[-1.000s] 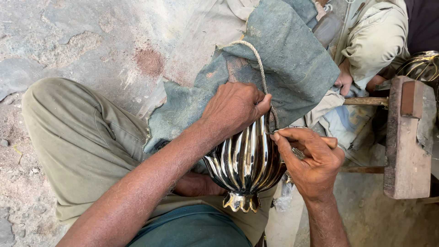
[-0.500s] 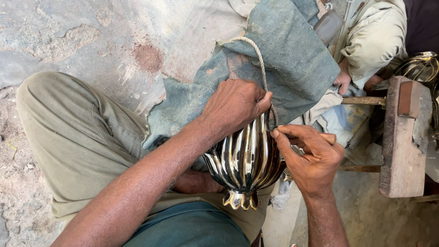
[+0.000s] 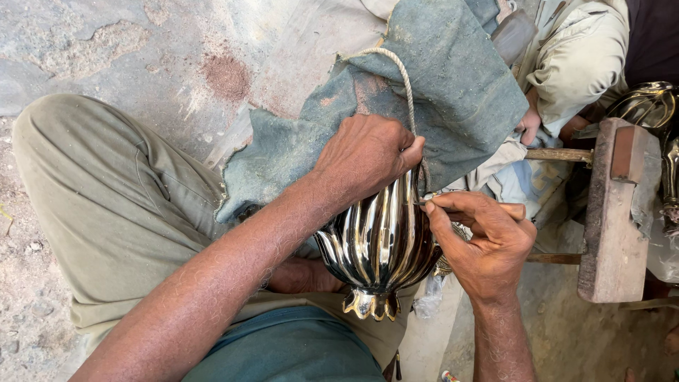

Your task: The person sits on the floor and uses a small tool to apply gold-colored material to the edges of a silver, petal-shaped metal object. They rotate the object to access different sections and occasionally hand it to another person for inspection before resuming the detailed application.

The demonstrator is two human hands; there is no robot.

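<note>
A shiny ribbed metal vessel (image 3: 382,244) with a scalloped gold foot lies on its side over my lap. My left hand (image 3: 364,155) clamps down over its upper end, next to a pale cord (image 3: 396,71) that loops up across a blue-grey cloth (image 3: 453,92). My right hand (image 3: 484,244) pinches a thin tool with a wooden handle (image 3: 513,210), its tip pressed against the vessel's right side near the top.
A worn wooden block (image 3: 612,212) with a wooden rod stands at the right. Another person sits beyond it in pale clothing (image 3: 580,60), with more shiny metalware (image 3: 647,106) beside them. Rough concrete floor (image 3: 106,49) fills the left. My bent knee (image 3: 106,191) is at left.
My hands hold nearly the same grip on the vessel. The view has shifted slightly and my right hand's tool stays against the vessel's side.
</note>
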